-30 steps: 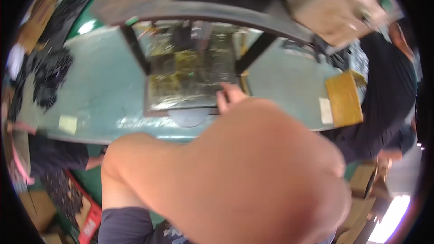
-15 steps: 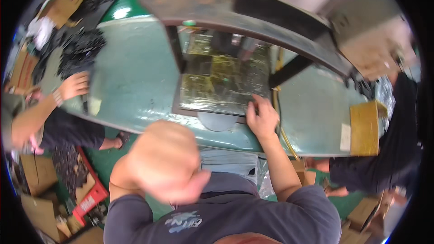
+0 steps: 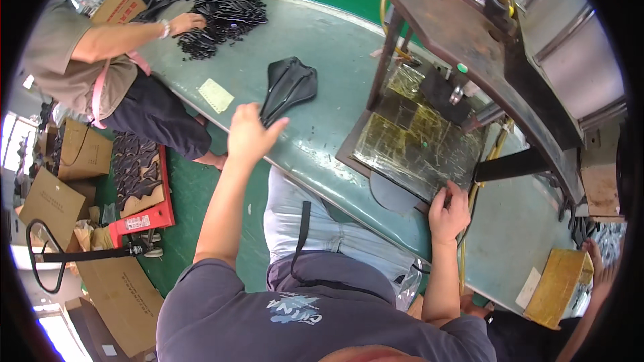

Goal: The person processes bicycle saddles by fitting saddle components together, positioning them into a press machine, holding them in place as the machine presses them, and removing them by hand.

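The left hand (image 3: pixel 251 137) is over the near edge of the green table (image 3: pixel 322 134), at the narrow end of a black saddle (image 3: pixel 292 87); that end lies between the thumb and the parted fingers, though whether they grasp it I cannot tell; the saddle lies on the table, wide end away from the person, to the left of the press (image 3: pixel 459 37); the right hand (image 3: pixel 449 214) is at the near right corner of a dark plate (image 3: pixel 386 144) with yellowish patches, within the press frame; its fingers are bent there, and whether they clench the corner or merely rest cannot be told; a grey disc (image 3: pixel 394 194) juts from the plate's near edge; a pale paper (image 3: pixel 215 96) lies left of the saddle; farther off, a co-worker's hand (image 3: pixel 188 23) is at a heap of black pieces (image 3: pixel 231 17); a yellow box (image 3: pixel 553 288) stands at the table's right, a white card (image 3: pixel 528 288) just beside it
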{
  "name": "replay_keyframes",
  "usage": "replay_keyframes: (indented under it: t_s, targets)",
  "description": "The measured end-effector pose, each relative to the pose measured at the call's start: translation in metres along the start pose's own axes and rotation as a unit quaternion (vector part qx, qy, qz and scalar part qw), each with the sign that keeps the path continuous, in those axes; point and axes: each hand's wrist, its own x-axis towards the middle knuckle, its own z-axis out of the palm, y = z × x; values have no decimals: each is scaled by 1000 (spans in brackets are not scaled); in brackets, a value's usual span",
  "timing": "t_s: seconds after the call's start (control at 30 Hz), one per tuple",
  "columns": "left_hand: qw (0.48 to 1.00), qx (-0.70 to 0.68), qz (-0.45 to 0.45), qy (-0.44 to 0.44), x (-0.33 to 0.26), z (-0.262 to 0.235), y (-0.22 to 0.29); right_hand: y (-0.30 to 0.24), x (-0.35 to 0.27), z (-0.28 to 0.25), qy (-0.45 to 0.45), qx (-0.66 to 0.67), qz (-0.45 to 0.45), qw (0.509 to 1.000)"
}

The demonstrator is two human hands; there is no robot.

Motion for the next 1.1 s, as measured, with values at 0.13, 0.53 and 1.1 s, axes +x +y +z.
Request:
replay_keyframes:
  t_s: [0.13, 0.53, 1.1]
  targets:
    - [991, 63, -73, -94, 35, 33, 5, 7, -3, -7, 8, 1, 5, 1000]
    - [821, -534, -145, -138, -45, -6, 39, -3, 10, -26, -98, 177, 145, 969]
    - [871, -232, 434, -10, 21, 27, 234, -50, 36, -26, -116, 197, -32, 973]
